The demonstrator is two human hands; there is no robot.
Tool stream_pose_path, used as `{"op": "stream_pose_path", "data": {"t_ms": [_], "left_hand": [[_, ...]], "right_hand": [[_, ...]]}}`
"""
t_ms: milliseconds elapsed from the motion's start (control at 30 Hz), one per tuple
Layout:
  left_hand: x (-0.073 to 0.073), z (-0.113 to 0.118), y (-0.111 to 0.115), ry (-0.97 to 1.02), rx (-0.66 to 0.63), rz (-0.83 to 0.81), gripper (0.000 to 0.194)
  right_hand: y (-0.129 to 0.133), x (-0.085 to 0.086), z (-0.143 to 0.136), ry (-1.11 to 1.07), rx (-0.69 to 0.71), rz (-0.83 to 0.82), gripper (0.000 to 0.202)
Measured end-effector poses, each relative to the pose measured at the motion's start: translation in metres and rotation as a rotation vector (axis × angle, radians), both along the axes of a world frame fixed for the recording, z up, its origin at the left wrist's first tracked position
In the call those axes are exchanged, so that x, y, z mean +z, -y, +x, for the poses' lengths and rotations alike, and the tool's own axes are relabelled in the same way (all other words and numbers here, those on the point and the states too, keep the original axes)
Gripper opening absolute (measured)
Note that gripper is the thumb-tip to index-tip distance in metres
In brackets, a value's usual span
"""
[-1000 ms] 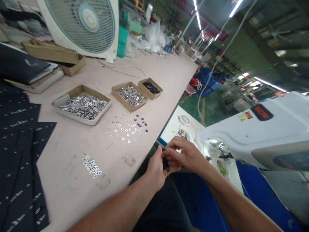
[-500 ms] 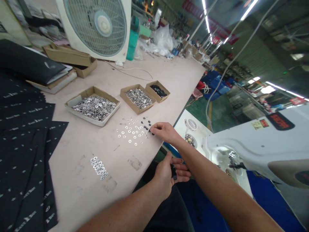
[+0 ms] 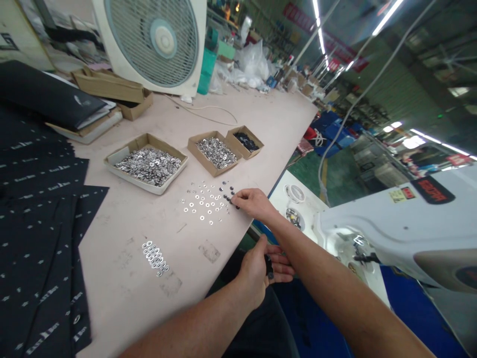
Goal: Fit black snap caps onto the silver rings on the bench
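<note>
The right hand's grip (image 3: 246, 201) is narrow, fingertips at the black caps (image 3: 231, 194) on the surface (image 3: 122, 219); whether it pinches one is unclear. The left hand (image 3: 265, 266), palm open, cradles dark pieces (image 3: 269, 267) below the caps. Left of the caps lie loose silver rings (image 3: 201, 203); beyond them, the ring-filled cardboard box (image 3: 216, 153).

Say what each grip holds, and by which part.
Left grip: open, small black pieces lying in it, contact hidden. Right grip, at the dark buttons: can't be told.
</note>
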State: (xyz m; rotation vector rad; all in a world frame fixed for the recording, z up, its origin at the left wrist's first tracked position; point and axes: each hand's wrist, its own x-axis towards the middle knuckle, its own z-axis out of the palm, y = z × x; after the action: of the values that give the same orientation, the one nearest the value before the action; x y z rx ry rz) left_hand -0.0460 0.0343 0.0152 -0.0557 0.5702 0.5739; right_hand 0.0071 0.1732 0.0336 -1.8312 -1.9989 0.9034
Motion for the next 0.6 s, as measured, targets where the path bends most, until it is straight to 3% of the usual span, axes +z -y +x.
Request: {"op": "stream_pose_path", "data": {"t_ms": [600], "left_hand": [[-0.0029, 0.0018, 0.0017, -0.002, -0.008, 0.027, 0.059]], "right_hand": [[-0.0003, -0.0011, 0.0047, -0.110, -0.027, -0.071, 0.028]]}}
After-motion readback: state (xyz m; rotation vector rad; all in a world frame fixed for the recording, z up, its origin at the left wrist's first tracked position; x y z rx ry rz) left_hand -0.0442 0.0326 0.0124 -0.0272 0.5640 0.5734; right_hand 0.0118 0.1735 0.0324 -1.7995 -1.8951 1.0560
